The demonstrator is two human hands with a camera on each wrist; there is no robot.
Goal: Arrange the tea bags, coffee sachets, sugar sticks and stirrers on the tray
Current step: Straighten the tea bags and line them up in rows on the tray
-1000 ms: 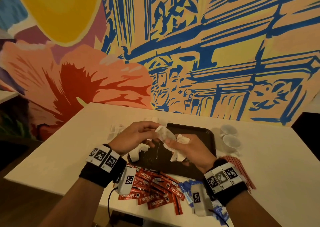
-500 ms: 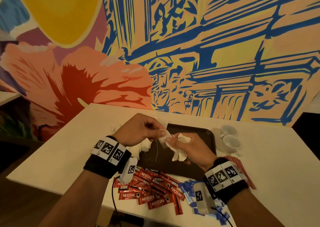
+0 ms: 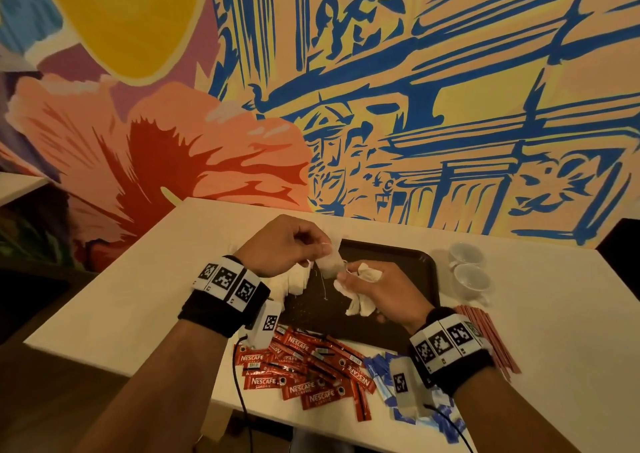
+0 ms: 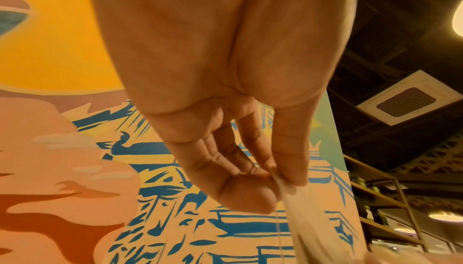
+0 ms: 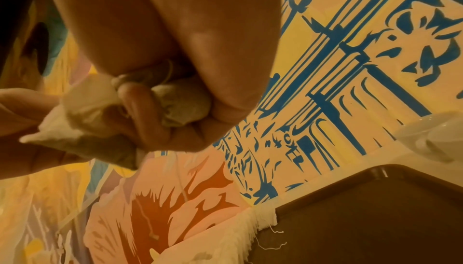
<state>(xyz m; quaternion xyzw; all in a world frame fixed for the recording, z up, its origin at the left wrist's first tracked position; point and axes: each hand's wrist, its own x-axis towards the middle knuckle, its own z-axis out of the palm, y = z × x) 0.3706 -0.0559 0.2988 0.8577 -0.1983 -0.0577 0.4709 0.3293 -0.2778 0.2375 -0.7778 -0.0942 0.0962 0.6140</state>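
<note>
Over the dark brown tray (image 3: 398, 262), my left hand (image 3: 323, 249) pinches one white tea bag (image 3: 330, 264) by its top corner, thumb against fingertips (image 4: 250, 199); the bag (image 4: 298, 214) hangs below with its string. Close beside it, my right hand (image 3: 346, 276) grips a crumpled bunch of tea bags (image 3: 365, 290), also seen in its fist (image 5: 183, 105). A row of tea bags (image 3: 298, 281) lies along the tray's left edge (image 5: 240, 226). Red coffee sachets (image 3: 304, 369), blue sugar sticks (image 3: 386, 380) and red stirrers (image 3: 485, 335) lie on the white table in front of the tray.
Two white cups (image 3: 467, 269) stand right of the tray; one cup (image 5: 438, 135) shows beyond the tray's far corner. A painted wall rises right behind the table (image 3: 138, 279). The near table edge runs under my forearms, with cables hanging off it.
My left hand has risen and moved slightly right, toward the far side of the tray, with the single tea bag pinched in it. My right hand has stayed put with its bunch.
</note>
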